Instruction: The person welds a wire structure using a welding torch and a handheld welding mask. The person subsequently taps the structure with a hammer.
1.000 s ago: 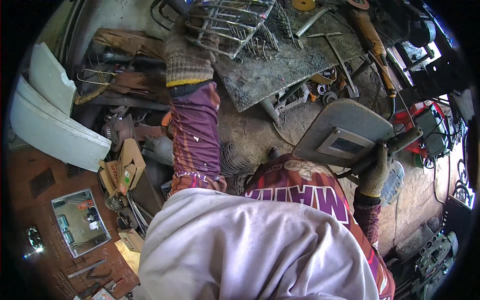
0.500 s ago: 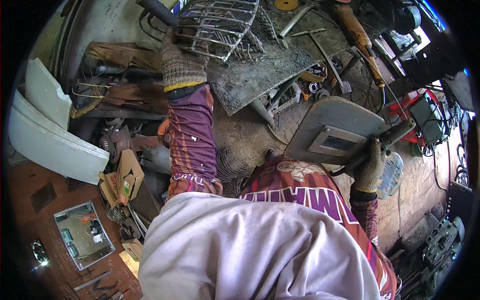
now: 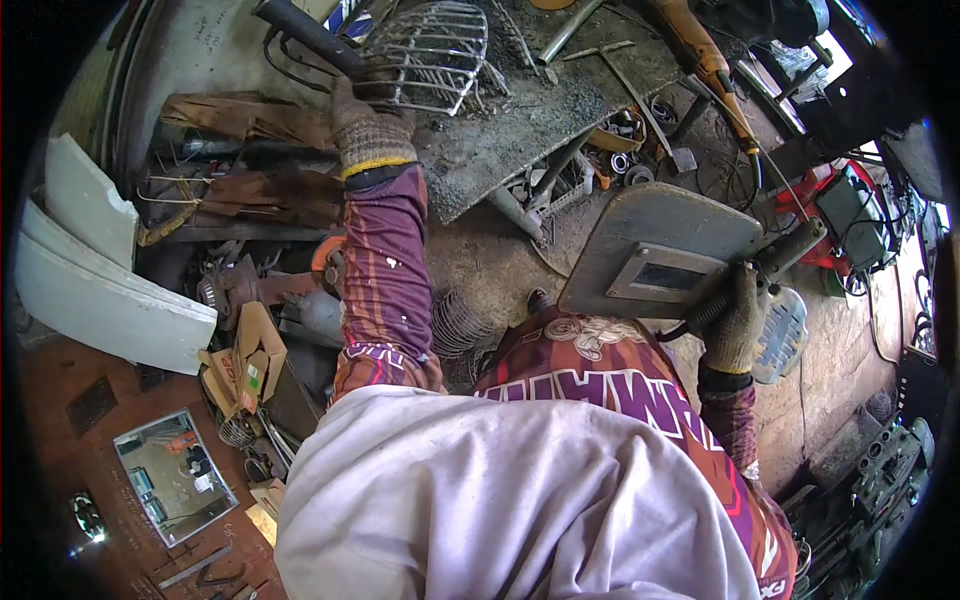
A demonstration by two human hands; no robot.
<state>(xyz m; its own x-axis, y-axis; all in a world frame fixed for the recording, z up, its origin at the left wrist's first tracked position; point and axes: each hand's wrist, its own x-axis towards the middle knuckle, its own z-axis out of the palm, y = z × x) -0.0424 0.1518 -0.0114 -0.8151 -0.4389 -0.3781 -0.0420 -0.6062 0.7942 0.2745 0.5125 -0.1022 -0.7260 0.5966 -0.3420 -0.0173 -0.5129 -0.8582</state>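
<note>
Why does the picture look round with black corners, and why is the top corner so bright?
Head view: a fisheye lens bends straight edges like the metal table and leaves a black rim; daylight washes out the upper right; the gloved left hand and the gray shield in the right hand look sharp.

Wire guard (image 3: 428,55) lies on the bench plate (image 3: 540,120), hammer (image 3: 640,95) seemingly right of it.
</note>
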